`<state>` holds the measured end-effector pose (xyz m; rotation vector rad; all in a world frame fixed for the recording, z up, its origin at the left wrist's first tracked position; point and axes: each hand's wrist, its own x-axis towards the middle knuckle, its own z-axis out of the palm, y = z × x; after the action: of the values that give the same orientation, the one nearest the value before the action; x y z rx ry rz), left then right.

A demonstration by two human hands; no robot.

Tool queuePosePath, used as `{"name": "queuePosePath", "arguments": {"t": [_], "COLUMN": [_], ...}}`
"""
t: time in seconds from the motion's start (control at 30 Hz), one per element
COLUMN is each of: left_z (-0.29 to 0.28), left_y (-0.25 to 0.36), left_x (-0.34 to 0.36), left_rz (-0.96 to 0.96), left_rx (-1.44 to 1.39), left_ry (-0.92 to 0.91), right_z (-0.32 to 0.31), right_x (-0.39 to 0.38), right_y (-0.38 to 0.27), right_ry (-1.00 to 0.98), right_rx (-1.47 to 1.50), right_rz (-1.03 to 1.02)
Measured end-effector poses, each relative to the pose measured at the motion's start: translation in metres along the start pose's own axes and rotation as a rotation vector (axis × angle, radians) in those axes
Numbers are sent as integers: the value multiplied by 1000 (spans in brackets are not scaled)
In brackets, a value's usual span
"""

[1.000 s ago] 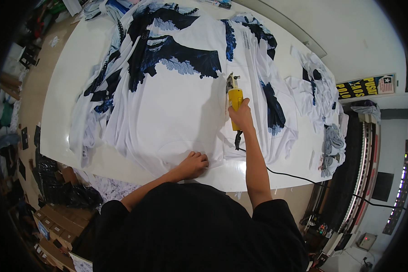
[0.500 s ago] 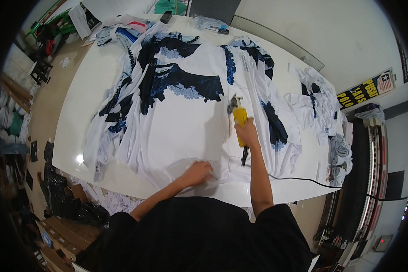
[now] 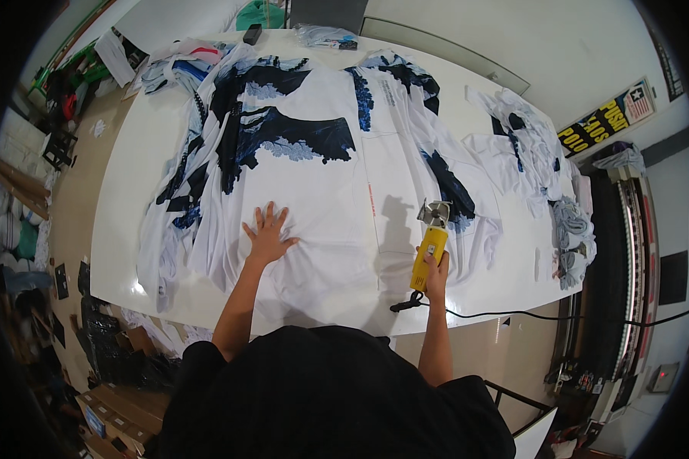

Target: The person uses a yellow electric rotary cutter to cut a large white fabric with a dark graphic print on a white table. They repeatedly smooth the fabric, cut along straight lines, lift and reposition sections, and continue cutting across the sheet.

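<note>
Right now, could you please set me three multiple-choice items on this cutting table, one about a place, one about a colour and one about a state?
1. Where does the left hand rest?
A. flat on the white printed fabric
B. on the power cord
C. on the bare table edge

2. What colour is the body of the handheld rotary fabric cutter?
A. red
B. yellow
C. green

3. How does the right hand stand?
A. open and hovering above the table
B. lying flat on the cloth
C. closed around the cutter's handle

Answers:
1 A, as the spread fingers press on the fabric layers left of the cutter.
2 B, as its housing shows bright yellow below the round blade.
3 C, as the fingers wrap the handle's lower end, near the black cord.
</note>
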<state>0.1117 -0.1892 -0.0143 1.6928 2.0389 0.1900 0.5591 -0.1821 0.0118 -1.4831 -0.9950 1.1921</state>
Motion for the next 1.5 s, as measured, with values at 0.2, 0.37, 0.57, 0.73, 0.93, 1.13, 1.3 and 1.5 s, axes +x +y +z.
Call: {"name": "queuePosePath", "arguments": {"t": [0.2,0.37,0.57,0.73,0.93,1.13,1.3,1.5], "left_z": [8,12,26,-53,-75,-56,-34,-32], "left_y": [-15,-29,-63,-19,-8,-47,-70,-60], "left_x": [3,-42,-180,-165,-14,108,100,57], "left_rz": [27,88,173,121,277,182,21,-14], "left_rx": [-4,-17,-83,-75,-392,-122,15,94], "left_ry": [98,44,-221,-952,-41,424,392,282], "right_z": [-21,-43,-78,-57,-4,59,36,-30], "right_x": [-7,-48,-126,-140,-24,105,121,32], "right_y": [8,8,30,-6,-7,-29,2,22], "right_ry": [0,-23,69,49,-2,39,218,344], "right_rx": [-44,-49,-41,-45,-155,-71,-98,-191], "right_rz": [-14,38,74,111,-132,-227,-187,-194]}}
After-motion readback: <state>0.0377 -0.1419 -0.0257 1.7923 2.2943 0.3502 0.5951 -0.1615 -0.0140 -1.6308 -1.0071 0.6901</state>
